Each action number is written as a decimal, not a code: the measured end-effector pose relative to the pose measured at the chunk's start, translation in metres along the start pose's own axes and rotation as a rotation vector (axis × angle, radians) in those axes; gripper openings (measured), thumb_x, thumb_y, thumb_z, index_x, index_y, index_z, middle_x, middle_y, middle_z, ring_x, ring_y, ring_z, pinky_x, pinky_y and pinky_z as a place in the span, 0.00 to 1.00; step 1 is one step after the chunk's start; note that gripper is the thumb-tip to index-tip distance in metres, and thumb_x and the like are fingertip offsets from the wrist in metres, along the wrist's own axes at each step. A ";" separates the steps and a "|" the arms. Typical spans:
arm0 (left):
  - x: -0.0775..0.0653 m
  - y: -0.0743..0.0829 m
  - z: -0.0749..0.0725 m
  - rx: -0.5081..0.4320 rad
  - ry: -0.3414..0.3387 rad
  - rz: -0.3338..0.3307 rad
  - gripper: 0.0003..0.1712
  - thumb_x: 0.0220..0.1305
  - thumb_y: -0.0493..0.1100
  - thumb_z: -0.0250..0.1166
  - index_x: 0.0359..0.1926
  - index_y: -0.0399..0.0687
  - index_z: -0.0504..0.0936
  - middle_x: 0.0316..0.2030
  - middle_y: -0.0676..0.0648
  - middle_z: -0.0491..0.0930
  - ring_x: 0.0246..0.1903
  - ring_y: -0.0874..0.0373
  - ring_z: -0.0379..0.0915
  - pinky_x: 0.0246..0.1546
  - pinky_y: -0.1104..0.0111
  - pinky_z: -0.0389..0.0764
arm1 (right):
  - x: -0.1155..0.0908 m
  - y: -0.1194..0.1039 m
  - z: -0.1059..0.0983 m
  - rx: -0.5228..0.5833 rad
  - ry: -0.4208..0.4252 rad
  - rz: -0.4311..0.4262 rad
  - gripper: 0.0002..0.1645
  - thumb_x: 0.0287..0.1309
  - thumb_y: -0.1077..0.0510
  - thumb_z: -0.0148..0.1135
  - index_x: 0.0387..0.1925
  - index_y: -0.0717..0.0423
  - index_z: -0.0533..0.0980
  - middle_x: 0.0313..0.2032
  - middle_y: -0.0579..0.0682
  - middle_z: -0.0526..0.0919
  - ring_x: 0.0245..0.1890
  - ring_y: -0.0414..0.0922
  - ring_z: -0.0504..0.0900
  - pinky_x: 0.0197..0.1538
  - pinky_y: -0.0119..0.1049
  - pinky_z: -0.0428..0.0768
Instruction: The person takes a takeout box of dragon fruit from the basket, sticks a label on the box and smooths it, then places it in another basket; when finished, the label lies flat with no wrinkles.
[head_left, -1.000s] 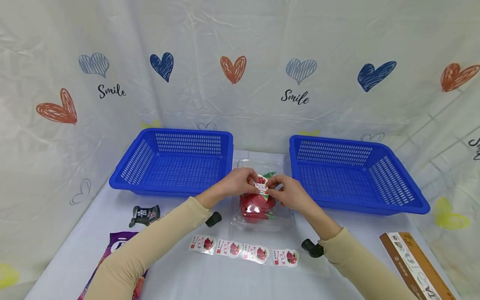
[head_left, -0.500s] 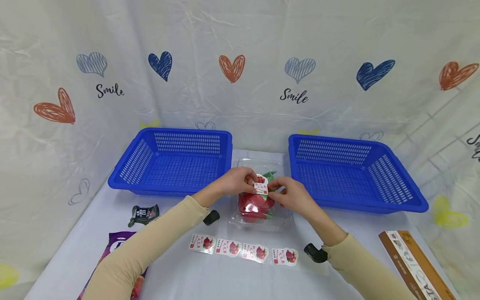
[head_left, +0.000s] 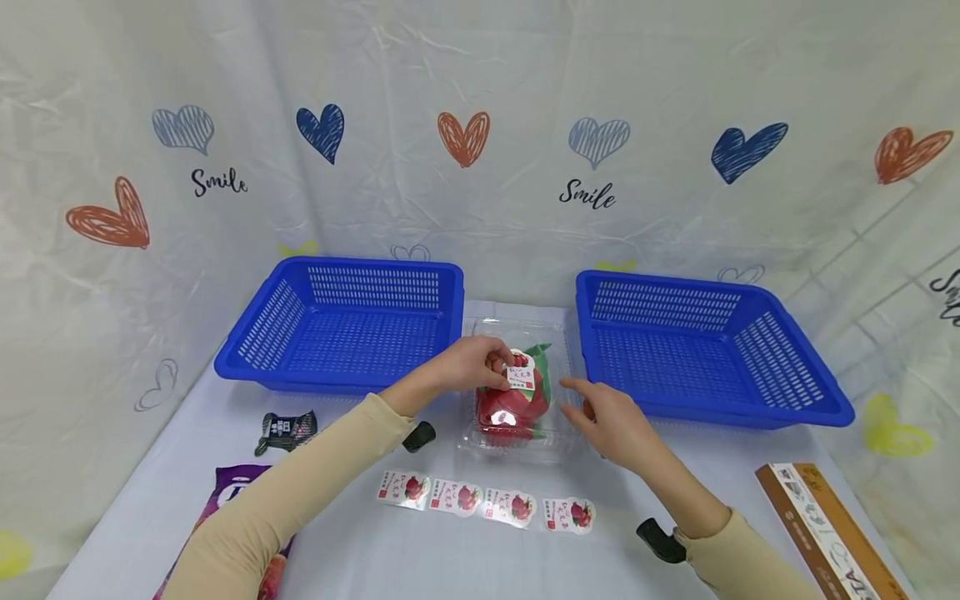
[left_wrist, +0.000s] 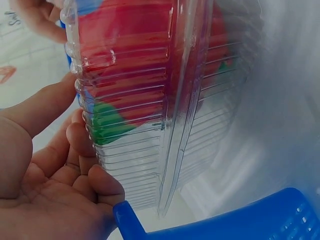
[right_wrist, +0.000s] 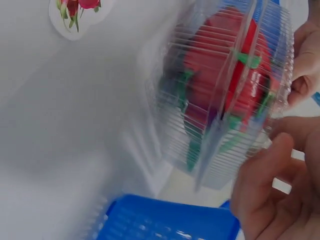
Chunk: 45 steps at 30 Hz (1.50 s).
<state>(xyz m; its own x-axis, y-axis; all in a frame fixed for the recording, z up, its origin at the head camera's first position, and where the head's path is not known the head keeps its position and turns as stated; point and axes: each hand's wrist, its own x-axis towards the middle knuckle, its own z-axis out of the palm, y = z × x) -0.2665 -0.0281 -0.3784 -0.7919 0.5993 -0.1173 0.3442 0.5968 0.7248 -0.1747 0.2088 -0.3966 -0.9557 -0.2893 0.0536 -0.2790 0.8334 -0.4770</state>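
Observation:
A clear plastic clamshell box with red fruit-like items and green parts inside lies between the two baskets in the head view. On its lid is a white sticker with a red fruit print. My left hand holds the sticker's left edge with thumb and fingertips, low against the lid; other fingers curl beneath. My right hand is off the sticker, just right of the box, thumb and forefinger apart with nothing between them. In the left wrist view, the left thumb meets the lid's edge.
Blue baskets stand at back left and back right. In front lies a strip of fruit stickers. A small dark packet and a purple bag lie left; a brown long box lies right.
My right hand has let go of the sticker and moved right and slightly toward me. The left hand stays at the sticker, which now lies flatter on the lid.

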 end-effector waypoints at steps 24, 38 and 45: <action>-0.007 -0.002 0.005 0.070 0.054 0.057 0.15 0.58 0.38 0.72 0.46 0.41 0.82 0.26 0.51 0.75 0.25 0.62 0.69 0.29 0.73 0.72 | -0.011 0.038 0.024 0.693 -0.261 0.152 0.38 0.69 0.46 0.56 0.72 0.35 0.47 0.75 0.60 0.42 0.70 0.68 0.53 0.55 0.59 0.75; -0.010 0.002 0.004 0.068 0.083 0.037 0.12 0.60 0.40 0.71 0.44 0.42 0.83 0.27 0.51 0.76 0.26 0.61 0.70 0.27 0.73 0.72 | -0.007 0.028 0.039 0.981 -0.154 0.184 0.39 0.71 0.51 0.54 0.74 0.41 0.46 0.75 0.55 0.31 0.72 0.65 0.41 0.59 0.75 0.56; -0.010 0.000 0.000 0.027 0.097 0.020 0.13 0.62 0.41 0.69 0.47 0.43 0.82 0.27 0.51 0.77 0.25 0.61 0.71 0.27 0.72 0.73 | -0.004 0.024 0.042 1.074 -0.108 0.208 0.36 0.71 0.55 0.54 0.73 0.45 0.49 0.75 0.54 0.34 0.70 0.64 0.49 0.60 0.72 0.60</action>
<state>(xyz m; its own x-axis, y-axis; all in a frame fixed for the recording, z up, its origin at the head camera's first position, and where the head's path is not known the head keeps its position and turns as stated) -0.2584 -0.0345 -0.3775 -0.8293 0.5576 -0.0355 0.3731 0.6000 0.7076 -0.1733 0.2102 -0.4455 -0.9468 -0.2742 -0.1685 0.1635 0.0414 -0.9857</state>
